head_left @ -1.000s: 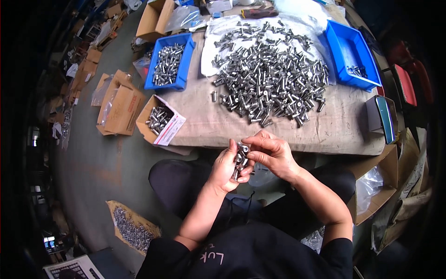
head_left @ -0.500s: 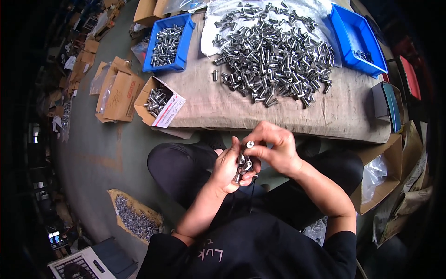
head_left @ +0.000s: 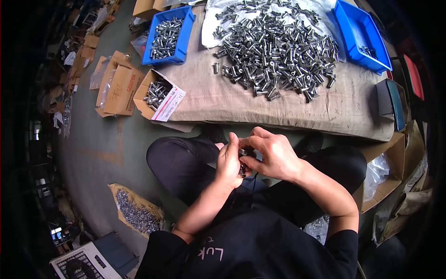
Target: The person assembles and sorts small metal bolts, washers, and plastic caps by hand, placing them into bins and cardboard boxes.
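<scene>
My left hand [head_left: 227, 166] is curled in front of my lap around a few shiny flat-headed metal bolts [head_left: 242, 170], mostly hidden by the fingers. Right against it, my right hand [head_left: 278, 157] has its thumb and fingers pinched at a bolt [head_left: 242, 152] at the top of the bunch. That pinch is partly hidden. Beyond the hands, a big heap of similar bolts [head_left: 278, 58] lies on a white sheet [head_left: 210, 30] over the cloth-covered low table [head_left: 241, 109].
A blue bin [head_left: 185, 39] of bolts and an open carton [head_left: 173, 103] with more stand at left. Another blue bin [head_left: 357, 29] at right holds a few. Cardboard boxes [head_left: 124, 88] and a tray of small metal parts [head_left: 138, 211] lie on the left floor.
The bolt that showed head-up in my right fingers has gone down toward the left hand's bunch. My right hand has turned and dipped slightly; my left fingers cover more of the bolts.
</scene>
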`<state>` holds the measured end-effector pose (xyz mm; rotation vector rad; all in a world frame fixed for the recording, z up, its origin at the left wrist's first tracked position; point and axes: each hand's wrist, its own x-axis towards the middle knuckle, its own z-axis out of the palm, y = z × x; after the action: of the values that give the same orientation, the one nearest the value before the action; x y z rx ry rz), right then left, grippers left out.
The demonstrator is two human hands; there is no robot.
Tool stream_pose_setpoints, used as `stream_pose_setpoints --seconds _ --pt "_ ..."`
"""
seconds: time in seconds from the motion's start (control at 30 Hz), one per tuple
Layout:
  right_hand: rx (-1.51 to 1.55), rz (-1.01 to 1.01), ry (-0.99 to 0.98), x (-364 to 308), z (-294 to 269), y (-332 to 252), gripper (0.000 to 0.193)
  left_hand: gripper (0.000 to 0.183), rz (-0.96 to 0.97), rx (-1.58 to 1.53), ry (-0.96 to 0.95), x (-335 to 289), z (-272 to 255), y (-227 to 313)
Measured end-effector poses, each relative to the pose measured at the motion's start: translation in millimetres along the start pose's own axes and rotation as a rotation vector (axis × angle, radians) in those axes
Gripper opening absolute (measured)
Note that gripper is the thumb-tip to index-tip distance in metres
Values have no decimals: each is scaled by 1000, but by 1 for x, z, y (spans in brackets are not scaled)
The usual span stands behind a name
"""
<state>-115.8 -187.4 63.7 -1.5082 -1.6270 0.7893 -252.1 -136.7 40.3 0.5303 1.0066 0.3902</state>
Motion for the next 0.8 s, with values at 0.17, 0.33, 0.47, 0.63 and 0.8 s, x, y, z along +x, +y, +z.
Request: stream_pose_setpoints --seconds 0.17,0.33,0.47,0.63,0.8 --pt "14 -42 123 -2 9 7 21 50 187 144 15 1 0 -7" --pt "993 236 276 9 -13 19 4 47 231 11 -51 2 0 -2" --pt "1378 370 181 5 -16 25 16 40 212 -104 -150 0 -1 3" --pt "769 242 19 -5 6 2 20 29 659 131 -96 2 -1 4" --pt "580 55 136 -5 18 -4 31 23 986 419 9 1 -1 3"
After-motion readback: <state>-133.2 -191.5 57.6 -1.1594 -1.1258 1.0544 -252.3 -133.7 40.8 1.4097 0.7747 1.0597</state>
